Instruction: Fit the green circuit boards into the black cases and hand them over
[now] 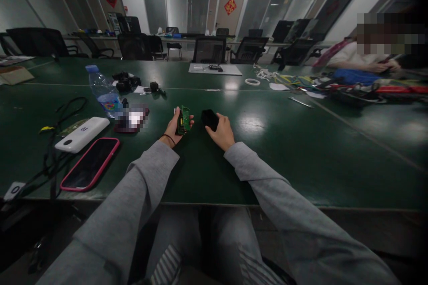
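Left hand (174, 127): palm turned up, grasping a green circuit board (183, 121), fingers curled round its far side; dark wristband (169, 139) at the wrist. Right hand (222, 131): grasping a black piece (209, 119) between thumb and fingers, just beside the board and apart from it; finer detail of the piece too dark to tell. Both items held over the near middle of a green table (294, 156); whether the black piece touches the surface cannot be told. Grey sleeves on both forearms. To the left: one phone in a pink case (90, 164), lying flat near the table edge; one white oblong device (83, 134) with dark characters, beyond it; black cables (51, 142) alongside; one small yellow item (46, 129); one clear bottle (103, 91), blue cap, blue label, some liquid within; one dark red item (122, 127), partly pixelated, near the bottle's base. Beyond the bottle: a group of black parts (126, 81). Farther back, centre: one pale panel (200, 69) bearing a dark object. To the right: one white ring (252, 82); one slender metal tool (300, 102); tangled wires and a blue item (356, 76); behind these, one seated person (347, 55) in a light top.
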A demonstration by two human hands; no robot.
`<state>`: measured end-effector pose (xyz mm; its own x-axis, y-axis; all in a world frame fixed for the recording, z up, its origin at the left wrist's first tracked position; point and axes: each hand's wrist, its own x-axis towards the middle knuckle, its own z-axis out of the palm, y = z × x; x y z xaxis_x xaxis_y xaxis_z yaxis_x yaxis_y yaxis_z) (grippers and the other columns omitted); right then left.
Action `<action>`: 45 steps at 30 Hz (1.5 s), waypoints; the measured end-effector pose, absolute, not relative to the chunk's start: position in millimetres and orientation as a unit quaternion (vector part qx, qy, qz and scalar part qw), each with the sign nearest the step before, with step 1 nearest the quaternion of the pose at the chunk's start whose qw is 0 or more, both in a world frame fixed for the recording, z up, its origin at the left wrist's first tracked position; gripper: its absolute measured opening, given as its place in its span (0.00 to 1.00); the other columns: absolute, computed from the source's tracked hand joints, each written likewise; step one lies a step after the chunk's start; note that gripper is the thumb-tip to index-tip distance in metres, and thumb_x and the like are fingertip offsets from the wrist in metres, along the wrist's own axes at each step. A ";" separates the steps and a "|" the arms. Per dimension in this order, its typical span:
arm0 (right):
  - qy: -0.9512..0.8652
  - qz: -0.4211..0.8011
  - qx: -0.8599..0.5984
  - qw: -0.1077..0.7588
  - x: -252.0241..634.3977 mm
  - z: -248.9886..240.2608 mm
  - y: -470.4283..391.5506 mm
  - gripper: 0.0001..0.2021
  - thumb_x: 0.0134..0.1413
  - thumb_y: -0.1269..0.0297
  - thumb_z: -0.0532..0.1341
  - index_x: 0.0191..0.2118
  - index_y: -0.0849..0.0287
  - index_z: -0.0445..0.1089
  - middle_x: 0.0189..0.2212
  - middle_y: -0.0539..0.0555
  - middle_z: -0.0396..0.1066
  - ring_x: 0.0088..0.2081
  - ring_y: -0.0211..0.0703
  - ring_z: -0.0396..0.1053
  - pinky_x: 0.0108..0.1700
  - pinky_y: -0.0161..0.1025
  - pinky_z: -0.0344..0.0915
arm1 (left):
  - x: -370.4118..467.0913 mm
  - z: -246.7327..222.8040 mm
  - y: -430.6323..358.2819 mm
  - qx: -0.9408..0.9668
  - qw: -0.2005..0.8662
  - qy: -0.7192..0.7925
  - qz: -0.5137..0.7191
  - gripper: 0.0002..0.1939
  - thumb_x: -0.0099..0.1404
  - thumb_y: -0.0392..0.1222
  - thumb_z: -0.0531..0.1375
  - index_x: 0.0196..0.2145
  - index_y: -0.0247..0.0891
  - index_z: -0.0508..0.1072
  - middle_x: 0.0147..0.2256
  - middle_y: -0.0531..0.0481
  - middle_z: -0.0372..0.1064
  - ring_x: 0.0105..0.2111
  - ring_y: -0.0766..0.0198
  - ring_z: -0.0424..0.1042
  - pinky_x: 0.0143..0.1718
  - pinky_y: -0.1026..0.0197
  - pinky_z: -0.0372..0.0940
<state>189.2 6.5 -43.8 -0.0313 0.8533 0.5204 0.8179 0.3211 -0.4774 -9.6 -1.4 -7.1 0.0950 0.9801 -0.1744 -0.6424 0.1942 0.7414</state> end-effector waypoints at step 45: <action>-0.659 0.000 -0.586 0.472 197.0 -41.3 12.0 0.36 0.61 0.39 0.52 0.57 0.71 0.60 0.51 0.69 0.59 0.55 0.58 0.57 0.58 0.58 0.58 | -5.3 -5.3 -4.5 0.262 0.650 0.386 0.600 0.18 0.55 0.49 0.69 0.40 0.38 0.73 0.34 0.49 0.74 0.30 0.66 0.73 0.33 0.62 0.68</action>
